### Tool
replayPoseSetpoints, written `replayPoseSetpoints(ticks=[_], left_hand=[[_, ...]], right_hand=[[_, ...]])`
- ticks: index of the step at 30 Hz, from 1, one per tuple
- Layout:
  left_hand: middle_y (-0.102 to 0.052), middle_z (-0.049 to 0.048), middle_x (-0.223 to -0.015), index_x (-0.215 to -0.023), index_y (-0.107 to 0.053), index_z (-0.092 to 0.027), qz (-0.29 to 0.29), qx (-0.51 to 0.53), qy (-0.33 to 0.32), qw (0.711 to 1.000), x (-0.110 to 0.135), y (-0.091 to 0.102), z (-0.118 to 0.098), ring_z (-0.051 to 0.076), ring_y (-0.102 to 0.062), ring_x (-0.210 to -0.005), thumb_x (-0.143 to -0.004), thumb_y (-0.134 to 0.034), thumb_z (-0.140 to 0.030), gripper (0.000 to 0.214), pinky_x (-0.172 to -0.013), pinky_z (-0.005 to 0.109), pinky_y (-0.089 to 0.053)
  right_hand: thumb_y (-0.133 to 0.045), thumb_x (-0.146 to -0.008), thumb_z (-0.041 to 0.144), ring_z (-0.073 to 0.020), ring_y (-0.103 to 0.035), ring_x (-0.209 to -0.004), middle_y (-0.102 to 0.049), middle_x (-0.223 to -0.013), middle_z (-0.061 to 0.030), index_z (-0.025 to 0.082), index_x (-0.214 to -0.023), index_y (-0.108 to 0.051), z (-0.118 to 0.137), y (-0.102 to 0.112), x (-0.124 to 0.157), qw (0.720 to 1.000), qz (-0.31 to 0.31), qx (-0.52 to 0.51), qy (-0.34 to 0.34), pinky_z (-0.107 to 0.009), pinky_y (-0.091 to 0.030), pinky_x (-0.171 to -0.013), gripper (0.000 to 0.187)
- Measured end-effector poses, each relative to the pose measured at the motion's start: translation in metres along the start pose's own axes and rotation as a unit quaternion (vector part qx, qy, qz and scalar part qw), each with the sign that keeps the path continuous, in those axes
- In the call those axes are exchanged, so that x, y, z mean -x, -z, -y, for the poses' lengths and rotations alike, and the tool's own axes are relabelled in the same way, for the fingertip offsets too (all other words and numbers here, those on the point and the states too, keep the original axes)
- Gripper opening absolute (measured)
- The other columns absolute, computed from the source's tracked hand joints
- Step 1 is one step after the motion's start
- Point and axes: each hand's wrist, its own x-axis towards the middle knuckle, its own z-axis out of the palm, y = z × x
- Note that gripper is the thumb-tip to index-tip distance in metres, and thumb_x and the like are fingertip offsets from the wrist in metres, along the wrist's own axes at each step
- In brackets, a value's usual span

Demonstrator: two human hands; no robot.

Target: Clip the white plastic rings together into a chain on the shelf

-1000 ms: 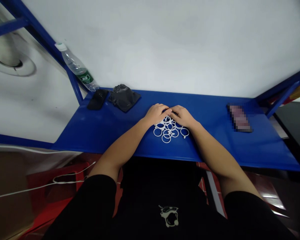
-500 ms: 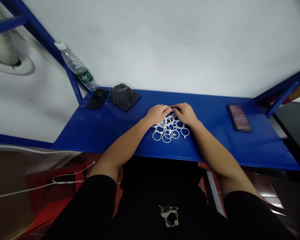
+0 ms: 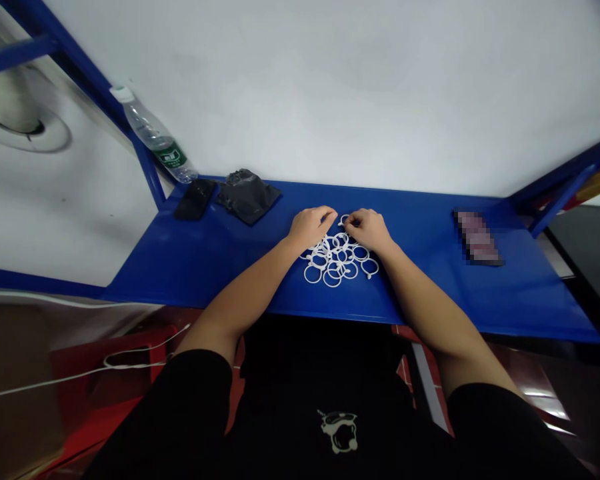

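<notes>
White, light-looking rings (image 3: 339, 265), probably stiff, smooth and best lifted by the rim, lie piled on the blue table (image 3: 420, 227). Beyond, the left hand (image 3: 310, 225) curves, its grip unclear; the right hand's (image 3: 369, 229) fingertips meet one separate ring (image 3: 343, 215), whether pinching cannot be told.

Looks like a home or dormitory room. Shows blue counter (image 3: 220, 267), white wall (image 3: 330, 87), red stool (image 3: 97, 420) at lower left.

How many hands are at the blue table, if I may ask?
2: the left hand is at the far-left edge of the pile of white rings; the right hand is at its far-right edge, beside a separate ring.
</notes>
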Motion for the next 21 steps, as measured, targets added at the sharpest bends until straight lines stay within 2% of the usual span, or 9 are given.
replayPoseSetpoints(ticks=[5,9,13,16,18,21], left_hand=[[-0.084,0.0088,-0.123,-0.121,-0.083,-0.022,0.003,0.014,-0.016,1.0,-0.001,-0.005,0.005,0.024,-0.079,-0.11,-0.113,-0.064,-0.032,0.023,-0.099,0.036,-0.061],[-0.08,0.0091,-0.129,-0.128,-0.08,-0.022,0.021,0.03,-0.036,0.999,-0.001,-0.007,0.008,0.019,-0.076,-0.098,-0.111,-0.065,-0.029,0.024,-0.099,0.036,-0.062],[-0.077,0.0092,-0.133,-0.152,-0.069,-0.023,0.032,0.042,-0.044,0.998,0.0,-0.007,0.009,0.016,-0.073,-0.085,-0.11,-0.065,-0.023,0.042,-0.095,0.036,-0.063],[-0.078,0.0092,-0.132,-0.161,-0.061,-0.026,0.032,0.046,-0.061,0.997,0.0,-0.007,0.011,0.018,-0.075,-0.091,-0.111,-0.063,-0.021,0.051,-0.097,0.036,-0.062],[-0.079,0.0091,-0.127,-0.154,-0.067,-0.026,0.029,0.035,-0.074,0.996,-0.001,-0.007,0.011,0.021,-0.076,-0.101,-0.111,-0.061,-0.022,0.043,-0.098,0.038,-0.061],[-0.08,0.0092,-0.116,-0.131,-0.079,-0.023,0.034,0.003,-0.088,0.996,-0.003,-0.006,0.01,0.024,-0.076,-0.105,-0.111,-0.061,-0.023,0.026,-0.097,0.039,-0.059]], right_hand=[[-0.071,-0.089,0.032,-0.0278,-0.068,-0.093,-0.081,-0.096,-0.0072,0.025,-0.083,-0.079,0.003,0.002,0.0,1.0,0.016,0.001,-0.015,-0.04,-0.046,-0.085,0.013],[-0.066,-0.094,0.031,-0.028,-0.067,-0.092,-0.079,-0.093,-0.0089,0.023,-0.083,-0.072,0.001,0.002,-0.001,1.0,-0.015,-0.015,0.012,-0.04,-0.046,-0.087,0.015],[-0.057,-0.104,0.035,-0.0252,-0.066,-0.085,-0.076,-0.092,-0.0079,0.024,-0.099,-0.068,0.001,0.003,0.002,0.987,-0.058,-0.13,0.075,-0.039,-0.049,-0.084,0.016],[-0.053,-0.109,0.038,-0.0219,-0.065,-0.079,-0.075,-0.092,-0.005,0.024,-0.111,-0.065,0.003,0.003,0.006,0.969,-0.05,-0.209,0.125,-0.037,-0.051,-0.078,0.018],[-0.055,-0.109,0.04,-0.0213,-0.065,-0.078,-0.076,-0.094,-0.0047,0.024,-0.116,-0.065,0.004,0.002,0.008,0.961,-0.048,-0.224,0.155,-0.037,-0.052,-0.078,0.02],[-0.057,-0.108,0.048,-0.0225,-0.068,-0.083,-0.078,-0.1,-0.0072,0.024,-0.118,-0.069,0.006,0.003,0.009,0.962,-0.052,-0.207,0.171,-0.038,-0.055,-0.08,0.029]])
